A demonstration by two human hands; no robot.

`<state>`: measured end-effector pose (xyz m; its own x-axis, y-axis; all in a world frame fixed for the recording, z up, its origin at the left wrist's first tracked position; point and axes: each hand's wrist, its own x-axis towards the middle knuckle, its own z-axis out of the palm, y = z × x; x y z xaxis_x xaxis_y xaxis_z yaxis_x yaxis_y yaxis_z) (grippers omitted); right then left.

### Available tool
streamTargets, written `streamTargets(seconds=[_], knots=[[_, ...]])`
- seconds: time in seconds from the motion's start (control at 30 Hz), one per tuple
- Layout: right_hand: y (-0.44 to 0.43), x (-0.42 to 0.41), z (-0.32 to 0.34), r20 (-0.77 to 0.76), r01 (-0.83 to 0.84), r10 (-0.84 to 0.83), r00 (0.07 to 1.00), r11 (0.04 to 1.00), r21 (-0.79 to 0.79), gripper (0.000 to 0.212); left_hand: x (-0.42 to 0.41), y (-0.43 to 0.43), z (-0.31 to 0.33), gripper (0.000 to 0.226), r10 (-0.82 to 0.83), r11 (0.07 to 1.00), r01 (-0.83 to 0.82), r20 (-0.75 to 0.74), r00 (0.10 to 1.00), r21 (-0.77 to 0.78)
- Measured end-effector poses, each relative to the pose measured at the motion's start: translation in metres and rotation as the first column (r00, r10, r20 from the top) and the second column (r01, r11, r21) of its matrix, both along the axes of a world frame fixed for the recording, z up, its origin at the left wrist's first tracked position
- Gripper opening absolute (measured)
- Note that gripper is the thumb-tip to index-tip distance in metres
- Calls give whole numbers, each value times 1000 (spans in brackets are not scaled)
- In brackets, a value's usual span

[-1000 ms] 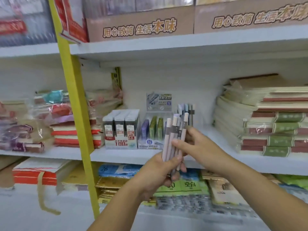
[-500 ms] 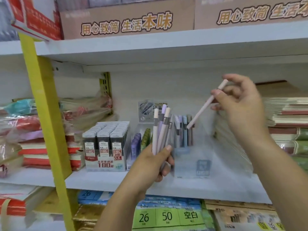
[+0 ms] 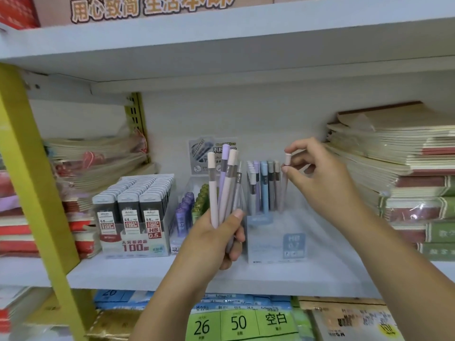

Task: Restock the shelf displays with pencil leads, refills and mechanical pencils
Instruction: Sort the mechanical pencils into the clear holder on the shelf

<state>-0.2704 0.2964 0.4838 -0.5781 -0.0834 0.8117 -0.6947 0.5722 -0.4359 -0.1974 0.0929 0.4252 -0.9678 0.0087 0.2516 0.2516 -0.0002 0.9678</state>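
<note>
Pinching pink pencil top: right hand; left hand clenched round pencil bundle.

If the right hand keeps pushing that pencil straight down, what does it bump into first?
Probably the clear display box: the right hand holds the pencil upright beside the pencils already standing there. Depth is unclear.

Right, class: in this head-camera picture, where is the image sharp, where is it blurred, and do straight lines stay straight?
Head view: the bundle of pencils in the left hand reads fairly crisp; the clear display box is hazy, its label smeared; the shelf edge bows from wide-angle distortion; lighting is soft, without hard shadows.
</note>
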Motion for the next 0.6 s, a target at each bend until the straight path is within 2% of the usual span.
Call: streamTargets(seconds=[0.6], knots=[[5, -4, 2, 102, -20, 27, 994, 998, -67, 25, 6, 0, -1, 26, -25, 998, 24, 22, 999, 53]])
